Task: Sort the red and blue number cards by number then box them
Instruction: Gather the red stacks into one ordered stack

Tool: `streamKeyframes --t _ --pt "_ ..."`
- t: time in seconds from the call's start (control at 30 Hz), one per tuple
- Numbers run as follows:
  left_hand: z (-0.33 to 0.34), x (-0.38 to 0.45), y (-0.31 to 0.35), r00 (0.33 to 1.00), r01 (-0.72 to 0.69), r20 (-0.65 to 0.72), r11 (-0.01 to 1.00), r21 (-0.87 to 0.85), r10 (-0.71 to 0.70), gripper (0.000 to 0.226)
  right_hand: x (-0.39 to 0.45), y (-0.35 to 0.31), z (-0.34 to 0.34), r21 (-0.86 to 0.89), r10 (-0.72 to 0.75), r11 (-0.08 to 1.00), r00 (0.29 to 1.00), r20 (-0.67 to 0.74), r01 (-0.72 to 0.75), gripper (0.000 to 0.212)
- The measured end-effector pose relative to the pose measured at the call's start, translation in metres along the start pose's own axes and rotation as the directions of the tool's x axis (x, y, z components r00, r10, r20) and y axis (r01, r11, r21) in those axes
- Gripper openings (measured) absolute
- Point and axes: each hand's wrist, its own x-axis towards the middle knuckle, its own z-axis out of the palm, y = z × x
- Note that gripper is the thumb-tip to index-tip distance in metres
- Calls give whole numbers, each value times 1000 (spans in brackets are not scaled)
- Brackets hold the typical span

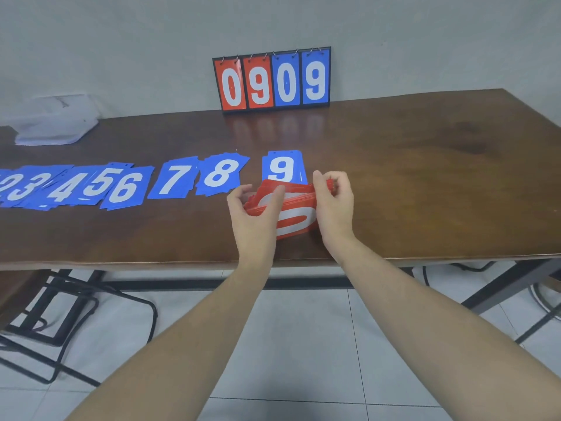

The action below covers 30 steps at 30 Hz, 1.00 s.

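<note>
A stack of red number cards (296, 221) is held just above the brown table (409, 183) near its front edge. My left hand (256, 212) grips the stack's left side, thumb over the top card. My right hand (334, 205) pinches the stack's right end. Blue number cards lie in a row across the table in small piles, from a 2 (12, 185) at the far left through 6 (126, 188), 7 (176, 182) and 8 (220, 174) to a 9 (282, 167) just behind the red stack.
A flip scoreboard (274, 80) reading 0 9 0 9 leans against the wall at the table's back edge. A clear plastic box (53, 120) sits at the back left. Black metal stool frames (60, 314) stand under the table on the tiled floor.
</note>
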Motion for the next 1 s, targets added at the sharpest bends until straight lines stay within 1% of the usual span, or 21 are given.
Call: streamKeyframes --t 0.1,0.17,0.27,0.37,0.4,0.47,0.5,0.57,0.67,0.77,0.8,0.9,0.97,1.0 --pt "6 8 2 990 66 -122 998 -16 -68 37 0 1 0 -28 -29 999 1000 8 29 17" --pt "8 11 2 984 74 -164 997 -12 -75 33 0 1 1 -53 -33 998 999 35 35 18" --pt "13 7 4 986 29 -166 999 -15 -31 31 1 1 4 -69 -39 997 996 85 45 21" --pt "11 13 3 977 94 -189 994 -59 -104 32 3 3 4 -68 -30 997 997 76 35 22" --pt "10 16 2 971 131 -193 989 -73 -143 28 3 3 4 -69 -21 997 998 64 26 23" --pt "8 20 -2 961 176 -202 982 -73 -187 13 4 4 4 -84 -1 996 999 35 4 23" --pt "8 20 -2 961 182 -201 982 -58 -190 8 3 4 5 -101 7 995 999 32 -3 24" --pt "9 20 -2 969 171 -174 985 -33 -174 12 2 3 6 -118 7 993 999 48 -1 25" --pt "10 21 -2 988 102 -111 994 -27 -104 18 1 2 6 -108 -34 993 998 62 40 23" --pt "4 24 -9 995 19 -95 1000 -2 -19 12 4 6 5 -122 -74 989 996 57 80 21" --pt "2 24 -11 995 4 -99 1000 -3 -5 13 5 8 5 -131 -77 988 996 53 83 19" --pt "1 27 -12 993 27 -109 997 -74 -35 12 7 10 4 -124 -48 991 998 38 53 17" --pt "4 25 -11 997 61 -50 993 -105 -66 8 7 9 3 -93 -23 995 999 49 28 19" --pt "5 24 -12 998 62 -12 994 -84 -64 9 7 8 3 -77 -11 997 998 60 16 21"
